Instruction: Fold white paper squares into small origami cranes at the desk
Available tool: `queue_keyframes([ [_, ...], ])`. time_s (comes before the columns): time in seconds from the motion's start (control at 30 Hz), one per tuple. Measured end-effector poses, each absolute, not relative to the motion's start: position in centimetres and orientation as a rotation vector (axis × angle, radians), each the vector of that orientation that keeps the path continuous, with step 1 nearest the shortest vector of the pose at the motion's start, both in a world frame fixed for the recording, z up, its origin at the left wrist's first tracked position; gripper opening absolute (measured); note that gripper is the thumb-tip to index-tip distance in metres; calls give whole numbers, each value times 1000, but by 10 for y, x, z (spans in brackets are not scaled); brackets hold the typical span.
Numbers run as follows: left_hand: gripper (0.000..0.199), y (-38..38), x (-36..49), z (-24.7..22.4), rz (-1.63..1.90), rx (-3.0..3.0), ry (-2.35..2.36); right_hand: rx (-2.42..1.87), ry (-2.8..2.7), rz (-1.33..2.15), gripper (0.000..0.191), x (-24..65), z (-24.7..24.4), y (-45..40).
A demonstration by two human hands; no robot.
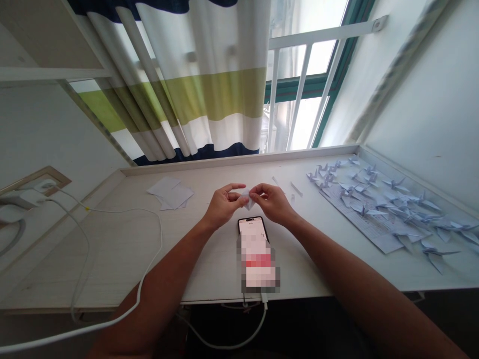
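Note:
A small folded white paper (247, 200) is held between my two hands above the middle of the desk. My left hand (225, 203) pinches its left side, thumb on the paper and index finger stretched out above it. On the right side, my right hand (270, 199) grips the paper between thumb and fingertips. Just below the hands lies a phone (254, 249) with a lit screen, a white cable plugged into its lower end. Loose square sheets of white paper (175, 195) lie to the left of my left hand.
Many folded paper cranes (364, 210) spread over the right side of the desk, some on a printed sheet (385, 242). Thin paper strips (297, 188) lie beyond my right hand. A white cable (161, 234) crosses the left side, over my left forearm. Behind the desk hangs a curtain (220, 94).

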State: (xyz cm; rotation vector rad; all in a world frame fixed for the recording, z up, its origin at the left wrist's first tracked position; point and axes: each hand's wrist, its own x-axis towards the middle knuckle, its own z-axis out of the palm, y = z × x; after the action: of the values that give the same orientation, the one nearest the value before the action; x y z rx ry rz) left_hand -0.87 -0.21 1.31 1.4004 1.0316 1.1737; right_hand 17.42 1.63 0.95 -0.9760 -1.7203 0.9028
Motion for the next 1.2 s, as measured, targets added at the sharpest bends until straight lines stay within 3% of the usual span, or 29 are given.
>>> queue_keyframes([
  [0.2,58,-4,-2,11,1120,1302,996,-957,-1653,945,12,175,10,18],
  [0.43,37,-4,0,6,1064,1308,947,-917,-1597,946,13,174,6,18],
  [0.8,34,-6,3,11,1113,1307,874,-759,-1443,1047,34,171,4,17],
  [1.2,37,-6,1,12,1120,1293,863,-741,-1527,1062,26,172,7,15],
])
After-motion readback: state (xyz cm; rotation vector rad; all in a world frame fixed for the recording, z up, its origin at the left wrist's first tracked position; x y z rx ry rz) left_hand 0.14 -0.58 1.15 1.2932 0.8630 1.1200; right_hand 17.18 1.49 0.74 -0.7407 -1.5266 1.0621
